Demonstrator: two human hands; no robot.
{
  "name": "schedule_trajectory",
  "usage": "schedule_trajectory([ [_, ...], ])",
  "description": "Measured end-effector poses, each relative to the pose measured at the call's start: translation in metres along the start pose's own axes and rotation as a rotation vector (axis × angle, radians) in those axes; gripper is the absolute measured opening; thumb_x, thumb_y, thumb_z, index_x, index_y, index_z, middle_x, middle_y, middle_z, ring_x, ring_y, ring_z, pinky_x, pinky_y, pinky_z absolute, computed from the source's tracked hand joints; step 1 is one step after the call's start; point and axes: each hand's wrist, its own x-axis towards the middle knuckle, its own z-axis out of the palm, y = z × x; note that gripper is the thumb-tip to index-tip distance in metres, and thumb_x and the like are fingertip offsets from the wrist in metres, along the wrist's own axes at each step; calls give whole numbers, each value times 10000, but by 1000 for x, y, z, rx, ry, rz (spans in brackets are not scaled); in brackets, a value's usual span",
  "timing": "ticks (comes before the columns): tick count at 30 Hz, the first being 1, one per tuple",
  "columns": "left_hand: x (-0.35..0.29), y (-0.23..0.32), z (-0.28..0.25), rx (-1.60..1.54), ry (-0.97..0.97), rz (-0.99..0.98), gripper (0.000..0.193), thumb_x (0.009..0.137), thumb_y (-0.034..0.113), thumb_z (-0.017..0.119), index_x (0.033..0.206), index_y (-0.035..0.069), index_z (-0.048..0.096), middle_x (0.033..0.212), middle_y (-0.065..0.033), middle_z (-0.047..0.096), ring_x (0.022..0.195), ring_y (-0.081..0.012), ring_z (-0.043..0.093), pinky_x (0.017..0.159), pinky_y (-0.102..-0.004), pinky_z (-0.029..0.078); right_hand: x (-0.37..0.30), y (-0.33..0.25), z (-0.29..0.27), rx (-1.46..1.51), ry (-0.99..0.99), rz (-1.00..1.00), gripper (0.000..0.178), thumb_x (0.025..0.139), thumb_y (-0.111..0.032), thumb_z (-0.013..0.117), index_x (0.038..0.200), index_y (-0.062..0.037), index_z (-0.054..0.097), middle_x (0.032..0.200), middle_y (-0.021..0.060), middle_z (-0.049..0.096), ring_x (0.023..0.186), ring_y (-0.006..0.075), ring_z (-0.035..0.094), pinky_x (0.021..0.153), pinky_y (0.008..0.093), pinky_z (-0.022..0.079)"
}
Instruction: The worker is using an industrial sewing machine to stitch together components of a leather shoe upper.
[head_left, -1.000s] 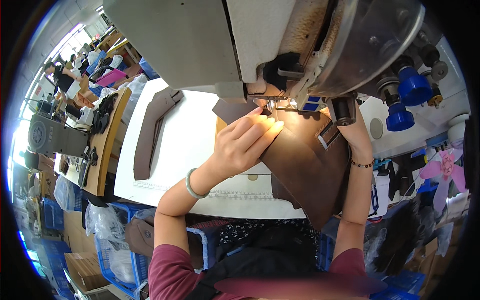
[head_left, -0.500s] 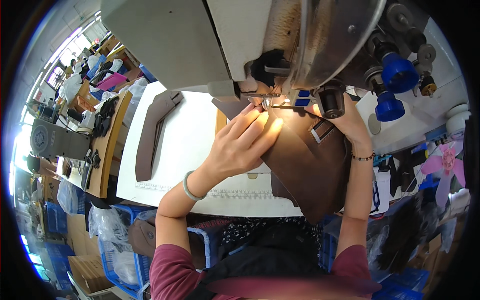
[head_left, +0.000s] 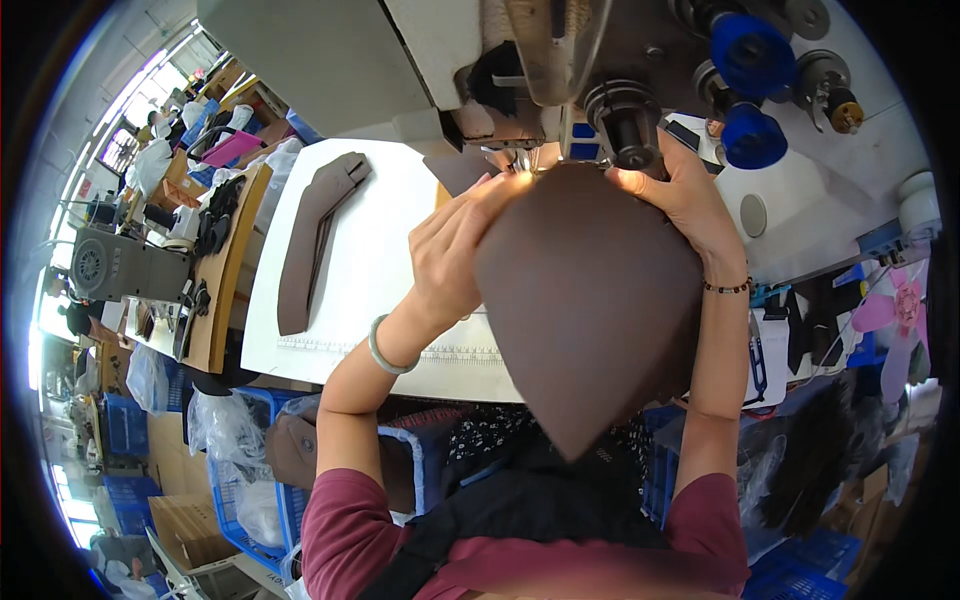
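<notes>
Brown leather panel (head_left: pixel 590 310) runs needle-to-lap (point toward body); left hand (head_left: pixel 455 250) pinches its left edge, right hand (head_left: pixel 680 195) grips the top-right.

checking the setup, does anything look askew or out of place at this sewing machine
Nothing is spilled or damaged. The big brown piece is lifted, not flat, held at the needle by the left hand and right hand. A brown strip lies slanted on the white table.
</notes>
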Motion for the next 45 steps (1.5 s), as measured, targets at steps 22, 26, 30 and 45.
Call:
schedule_trajectory([
  [22,3,0,-12,153,-232,298,393,670,87,646,1035,-55,671,1035,-144,659,974,-288,666,832,-359,571,-9,17,5,-27,197,44,434,769,-182,815,1074,4,567,988,6,580,922,89,545,828,242,451],
  [26,3,-2,-11,136,-232,304,486,613,84,576,1064,-86,636,1027,-158,623,1009,-302,638,934,-390,531,-11,10,10,-17,198,95,447,781,-201,800,1092,14,561,1040,1,524,967,91,481,867,249,411],
  [30,3,-8,-12,59,-258,254,468,624,92,619,1071,-44,649,1033,-135,638,992,-301,650,870,-380,550,-15,9,13,38,196,122,438,787,-201,797,1090,8,560,1043,-7,517,978,93,480,879,250,402],
  [45,-3,-7,-7,121,-181,229,368,672,88,667,1025,-18,680,1016,-126,671,984,-291,669,919,-411,546,-25,20,24,-7,299,93,265,830,-156,750,1022,-30,618,902,-18,612,797,49,546,730,214,449],
])
